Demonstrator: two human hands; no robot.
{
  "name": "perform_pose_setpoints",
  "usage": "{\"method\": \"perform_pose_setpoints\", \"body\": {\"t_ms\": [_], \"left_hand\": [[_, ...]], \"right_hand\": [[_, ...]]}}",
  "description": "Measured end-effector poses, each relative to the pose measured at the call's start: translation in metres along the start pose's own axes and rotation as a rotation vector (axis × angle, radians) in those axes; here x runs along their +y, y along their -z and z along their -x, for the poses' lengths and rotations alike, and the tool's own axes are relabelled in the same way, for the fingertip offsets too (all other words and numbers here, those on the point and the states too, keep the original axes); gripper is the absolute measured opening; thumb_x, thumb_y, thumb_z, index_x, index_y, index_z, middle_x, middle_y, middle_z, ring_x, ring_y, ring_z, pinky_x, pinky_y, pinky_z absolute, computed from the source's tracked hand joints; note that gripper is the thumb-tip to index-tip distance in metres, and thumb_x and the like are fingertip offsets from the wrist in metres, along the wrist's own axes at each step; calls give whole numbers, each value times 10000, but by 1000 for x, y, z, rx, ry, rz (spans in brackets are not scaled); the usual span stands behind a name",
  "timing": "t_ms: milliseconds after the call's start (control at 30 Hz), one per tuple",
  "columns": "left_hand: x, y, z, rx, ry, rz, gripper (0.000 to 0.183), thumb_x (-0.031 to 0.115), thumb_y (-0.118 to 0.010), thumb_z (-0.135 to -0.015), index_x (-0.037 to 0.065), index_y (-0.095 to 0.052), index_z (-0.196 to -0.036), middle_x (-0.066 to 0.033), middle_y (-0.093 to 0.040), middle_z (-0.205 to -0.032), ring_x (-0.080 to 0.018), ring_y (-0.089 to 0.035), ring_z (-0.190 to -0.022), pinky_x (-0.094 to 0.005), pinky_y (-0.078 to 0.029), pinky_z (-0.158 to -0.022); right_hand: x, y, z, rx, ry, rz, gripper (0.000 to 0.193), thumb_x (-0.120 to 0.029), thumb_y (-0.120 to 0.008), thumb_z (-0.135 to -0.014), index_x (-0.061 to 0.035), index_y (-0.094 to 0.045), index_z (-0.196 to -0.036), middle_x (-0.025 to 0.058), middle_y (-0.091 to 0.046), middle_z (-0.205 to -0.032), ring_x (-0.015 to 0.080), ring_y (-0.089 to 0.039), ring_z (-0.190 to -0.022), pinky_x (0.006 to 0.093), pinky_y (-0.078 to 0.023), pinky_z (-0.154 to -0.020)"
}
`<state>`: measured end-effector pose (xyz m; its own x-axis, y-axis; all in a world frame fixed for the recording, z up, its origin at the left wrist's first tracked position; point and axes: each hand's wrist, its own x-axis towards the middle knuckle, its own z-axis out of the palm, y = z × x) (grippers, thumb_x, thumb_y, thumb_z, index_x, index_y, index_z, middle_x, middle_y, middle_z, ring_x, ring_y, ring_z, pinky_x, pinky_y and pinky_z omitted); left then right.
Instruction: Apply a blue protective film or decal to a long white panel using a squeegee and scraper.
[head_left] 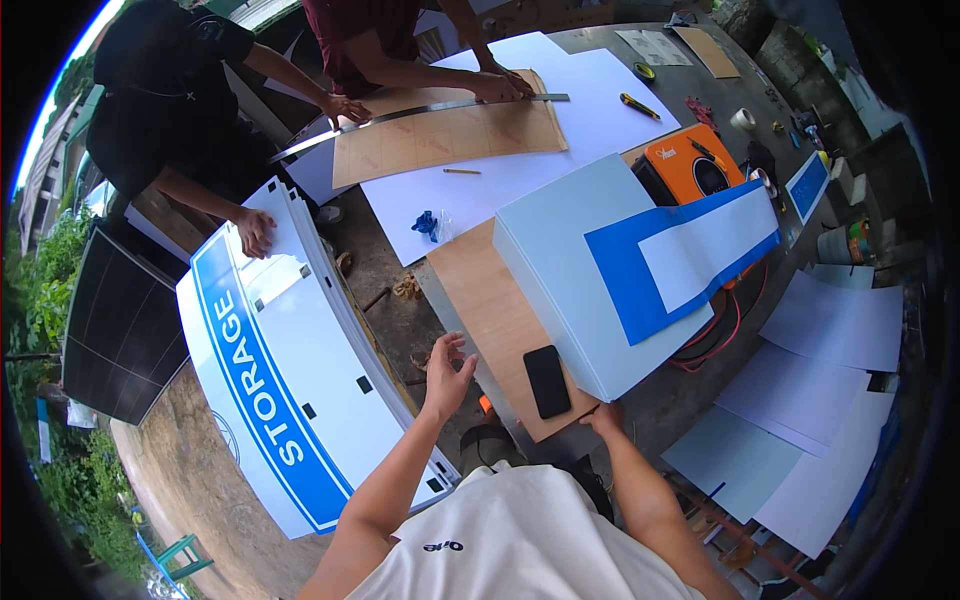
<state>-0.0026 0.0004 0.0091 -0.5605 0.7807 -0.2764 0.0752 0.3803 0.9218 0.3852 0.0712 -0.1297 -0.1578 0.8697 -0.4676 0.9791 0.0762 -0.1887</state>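
Past the cream fabric shirt [530,545], my feed shows an open left hand [448,375] and, rightward, a flat brown wooden board [490,310] lengthwise along the left edge of the grey table [650,410], nearer the right hand [602,418], whose grip I can't tell.

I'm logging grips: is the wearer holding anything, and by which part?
The left hand holds nothing. The right hand is at the brown board's near edge; whether it grips anything cannot be told.
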Motion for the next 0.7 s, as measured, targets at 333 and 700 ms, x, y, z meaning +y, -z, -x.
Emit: {"method": "perform_pose_setpoints", "body": {"t_ms": [333,700], "left_hand": [[2,-1,-2,-28,16,-4,521,86,-713,-864,22,-459,-1314,-129,-599,-1203,-166,-607,-961,-343,-507,-884],[-2,0,1,-6,18,-26,528,80,-721,-848,17,-462,-1304,-133,-608,-1193,-169,-612,-948,-330,-504,-875]], "right_hand": [[7,2,-8,-216,-116,-45,877,-301,-952,-492,-39,-571,-1237,218,-614,-1201,381,-574,-1133,434,-483,-964],[4,2,0,-15,-9,12,713,-255,-960,-479,-20,-630,-1066,132,-684,-897,329,-639,-935,419,-504,-867]]}}
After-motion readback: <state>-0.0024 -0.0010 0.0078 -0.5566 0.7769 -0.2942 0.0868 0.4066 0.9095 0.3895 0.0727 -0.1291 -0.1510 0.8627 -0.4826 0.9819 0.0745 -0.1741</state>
